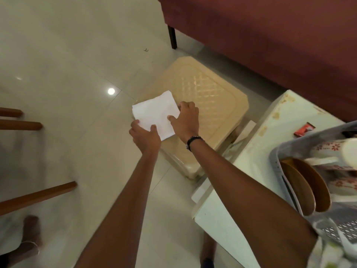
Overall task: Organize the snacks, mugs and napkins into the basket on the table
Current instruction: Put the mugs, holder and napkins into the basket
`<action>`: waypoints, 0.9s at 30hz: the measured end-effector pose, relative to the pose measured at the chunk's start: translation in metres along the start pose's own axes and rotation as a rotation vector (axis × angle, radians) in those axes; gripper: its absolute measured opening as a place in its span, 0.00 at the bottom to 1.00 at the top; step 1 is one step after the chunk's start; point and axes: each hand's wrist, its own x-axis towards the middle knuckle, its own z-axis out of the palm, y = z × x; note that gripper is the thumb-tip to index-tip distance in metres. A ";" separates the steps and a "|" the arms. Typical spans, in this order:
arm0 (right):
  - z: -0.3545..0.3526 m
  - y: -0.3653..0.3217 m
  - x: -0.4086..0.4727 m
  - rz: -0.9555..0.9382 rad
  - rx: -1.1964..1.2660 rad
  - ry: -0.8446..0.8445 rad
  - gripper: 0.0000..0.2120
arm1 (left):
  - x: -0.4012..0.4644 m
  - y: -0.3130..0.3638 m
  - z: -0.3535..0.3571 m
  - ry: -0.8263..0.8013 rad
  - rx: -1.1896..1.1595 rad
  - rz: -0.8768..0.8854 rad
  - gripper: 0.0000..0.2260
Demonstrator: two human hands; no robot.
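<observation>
A white stack of napkins is held over the near left corner of a beige plastic stool. My left hand grips the stack's near edge, thumb on top. On the right edge sits my right hand, with a dark beaded band on its wrist. A grey perforated basket stands on the white table at the right. It holds two brown plates and white mugs with red flowers.
A small red snack packet lies on the table beside the basket. A maroon sofa fills the top right. Wooden chair legs reach in from the left, with another person's foot below them on the tiled floor.
</observation>
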 end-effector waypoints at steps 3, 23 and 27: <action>0.004 0.000 0.003 -0.011 0.033 -0.018 0.23 | 0.006 -0.001 0.004 0.014 -0.027 -0.028 0.23; -0.165 0.113 -0.134 0.346 0.619 -0.267 0.23 | -0.184 0.015 -0.007 -0.752 -0.413 -0.441 0.12; -0.219 0.153 -0.175 0.328 0.644 -0.239 0.20 | -0.241 0.024 0.021 -0.744 -0.383 -0.348 0.15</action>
